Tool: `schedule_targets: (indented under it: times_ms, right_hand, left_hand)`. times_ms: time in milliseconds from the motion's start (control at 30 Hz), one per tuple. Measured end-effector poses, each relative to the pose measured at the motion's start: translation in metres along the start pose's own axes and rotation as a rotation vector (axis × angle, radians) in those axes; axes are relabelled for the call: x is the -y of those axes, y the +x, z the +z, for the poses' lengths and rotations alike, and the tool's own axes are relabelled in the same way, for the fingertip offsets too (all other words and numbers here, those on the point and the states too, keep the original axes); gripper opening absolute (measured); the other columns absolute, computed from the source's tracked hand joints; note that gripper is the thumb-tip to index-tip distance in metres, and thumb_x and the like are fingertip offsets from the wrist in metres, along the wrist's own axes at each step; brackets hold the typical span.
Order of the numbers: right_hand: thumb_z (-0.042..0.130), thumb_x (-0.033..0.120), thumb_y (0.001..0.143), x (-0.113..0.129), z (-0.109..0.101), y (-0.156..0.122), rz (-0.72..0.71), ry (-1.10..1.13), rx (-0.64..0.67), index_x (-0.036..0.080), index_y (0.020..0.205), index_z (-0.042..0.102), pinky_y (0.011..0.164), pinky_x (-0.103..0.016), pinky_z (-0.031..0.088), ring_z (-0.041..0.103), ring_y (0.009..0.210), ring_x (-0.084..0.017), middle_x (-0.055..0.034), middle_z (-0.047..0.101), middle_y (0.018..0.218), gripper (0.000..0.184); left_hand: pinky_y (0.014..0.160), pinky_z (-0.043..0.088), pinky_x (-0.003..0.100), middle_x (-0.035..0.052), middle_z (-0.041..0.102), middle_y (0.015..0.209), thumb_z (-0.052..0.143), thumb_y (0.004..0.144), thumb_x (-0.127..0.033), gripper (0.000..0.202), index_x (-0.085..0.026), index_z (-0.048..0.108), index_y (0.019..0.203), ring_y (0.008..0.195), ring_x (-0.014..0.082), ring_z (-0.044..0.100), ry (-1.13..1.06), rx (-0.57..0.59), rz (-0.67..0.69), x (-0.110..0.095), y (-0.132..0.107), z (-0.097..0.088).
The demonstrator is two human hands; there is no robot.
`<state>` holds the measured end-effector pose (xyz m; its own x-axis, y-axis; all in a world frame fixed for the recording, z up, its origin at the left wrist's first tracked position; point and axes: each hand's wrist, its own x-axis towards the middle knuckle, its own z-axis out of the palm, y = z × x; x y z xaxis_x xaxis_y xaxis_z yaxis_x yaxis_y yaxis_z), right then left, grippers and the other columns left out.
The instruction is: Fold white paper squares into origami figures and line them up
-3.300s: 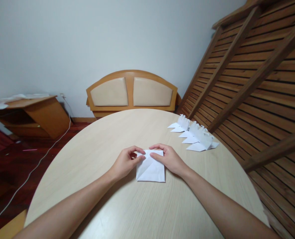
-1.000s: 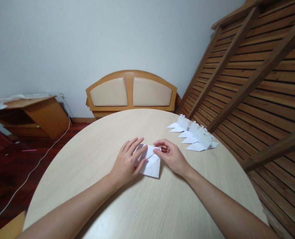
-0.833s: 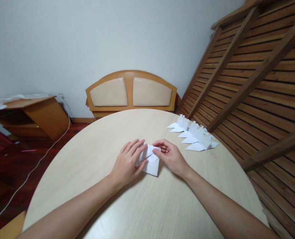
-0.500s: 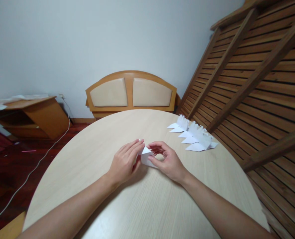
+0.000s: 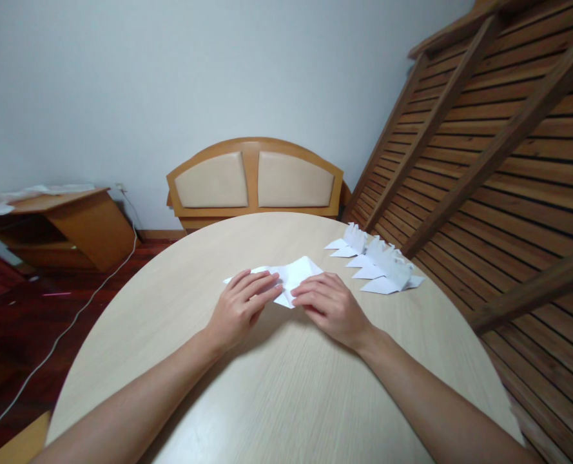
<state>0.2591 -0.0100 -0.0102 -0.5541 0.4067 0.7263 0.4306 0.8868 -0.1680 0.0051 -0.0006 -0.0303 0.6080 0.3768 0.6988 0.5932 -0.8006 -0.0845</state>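
A white folded sheet of paper (image 5: 296, 274) lies flat on the round light-wood table (image 5: 267, 399), spread to left and right beyond my fingertips. My left hand (image 5: 240, 308) rests on its left part, fingers stretched flat and pressing it down. My right hand (image 5: 329, 306) lies on its right part, fingers also flat and close together. Neither hand grips the sheet; both press on it. The near edge of the paper is hidden under my fingers.
Several finished white folded paper pieces (image 5: 378, 261) stand in a row at the table's far right. A padded wooden chair back (image 5: 254, 180) is behind the table. A slatted wooden frame (image 5: 499, 161) leans on the right. A low cabinet (image 5: 68, 222) and a cable (image 5: 58, 335) are on the left.
The paper was a folded square, was lifted and opened between both hands, and now lies flattened wider on the table. Both hands went from pinching to pressing flat.
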Motion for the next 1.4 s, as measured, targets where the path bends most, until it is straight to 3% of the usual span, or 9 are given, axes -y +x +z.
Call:
schedule_targets:
  times_ms: [133,300,567,833,967,1133,1267,1400]
  right_hand:
    - [0.065,0.008,0.088,-0.009,0.003,-0.005,0.052,0.007,0.226,0.023,0.1,0.072,0.09,-0.037,0.046,0.065,0.099,-0.021,-0.0024,0.075,0.101,0.02]
    - [0.066,0.009,0.088,-0.014,0.006,-0.011,0.115,0.028,0.431,0.023,0.101,0.073,0.092,-0.036,0.046,0.067,0.098,-0.02,-0.0027,0.076,0.101,0.021]
    - [0.062,0.018,0.094,-0.011,0.008,-0.009,0.177,0.042,0.356,0.023,0.106,0.071,0.092,-0.035,0.047,0.068,0.1,-0.02,-0.0033,0.076,0.107,0.015]
    - [0.062,0.021,0.095,-0.001,0.006,-0.002,0.202,0.071,0.18,0.023,0.1,0.07,0.086,-0.035,0.049,0.068,0.094,-0.02,-0.0023,0.076,0.099,0.01]
    - [0.071,0.024,0.087,-0.003,0.002,-0.003,0.428,0.196,-0.041,0.024,0.102,0.069,0.085,-0.035,0.052,0.069,0.091,-0.02,-0.0023,0.075,0.097,0.014]
    - [0.079,0.037,0.077,-0.003,0.005,0.002,0.741,0.553,-0.273,0.023,0.11,0.062,0.066,-0.031,0.055,0.068,0.076,-0.019,-0.003,0.072,0.09,0.04]
    - [0.079,0.037,0.075,-0.003,0.008,0.004,0.781,0.615,-0.25,0.02,0.101,0.062,0.063,-0.028,0.053,0.064,0.075,-0.018,-0.0032,0.069,0.09,0.035]
    - [0.073,0.039,0.081,-0.004,0.011,-0.001,0.796,0.59,-0.08,0.018,0.093,0.066,0.059,-0.027,0.049,0.061,0.069,-0.016,-0.0022,0.067,0.082,0.025]
  left_hand:
    - [0.101,0.048,0.051,0.0113,0.059,0.141,0.054,0.092,-0.005,0.043,-0.025,0.065,0.128,0.128,0.0296,0.054,-0.034,0.186,-0.054,0.001,-0.003,0.009]
    - [0.093,0.054,0.043,0.0094,0.067,0.128,0.055,0.094,-0.009,0.036,-0.025,0.067,0.124,0.113,0.0256,0.063,-0.122,0.361,-0.131,0.002,-0.008,0.018]
    - [0.091,0.056,0.039,0.0082,0.072,0.119,0.054,0.094,-0.013,0.031,-0.021,0.066,0.121,0.105,0.0235,0.068,-0.166,0.305,-0.183,-0.003,-0.006,0.015]
    - [0.076,0.057,0.034,0.0084,0.076,0.101,0.048,0.098,-0.017,0.024,-0.018,0.068,0.112,0.088,0.021,0.071,-0.191,0.125,-0.197,-0.016,0.002,0.005]
    - [0.067,0.054,0.029,0.0086,0.077,0.092,0.049,0.098,-0.022,0.024,-0.016,0.071,0.104,0.077,0.0188,0.071,-0.307,0.005,-0.395,-0.024,0.008,-0.006]
    - [0.058,0.048,0.023,0.0086,0.076,0.087,0.058,0.093,-0.037,0.028,-0.015,0.074,0.099,0.069,0.0156,0.066,-0.728,-0.037,-0.833,-0.037,0.021,-0.011]
    - [0.045,0.034,0.02,0.0051,0.069,0.069,0.067,0.085,-0.048,0.041,-0.012,0.071,0.103,0.052,0.0117,0.054,-0.977,-0.05,-1.092,-0.036,0.021,-0.003]
    - [0.043,0.027,0.02,0.0016,0.062,0.062,0.068,0.082,-0.054,0.042,-0.012,0.071,0.09,0.048,0.0095,0.046,-0.946,-0.062,-1.124,-0.029,0.017,0.004]
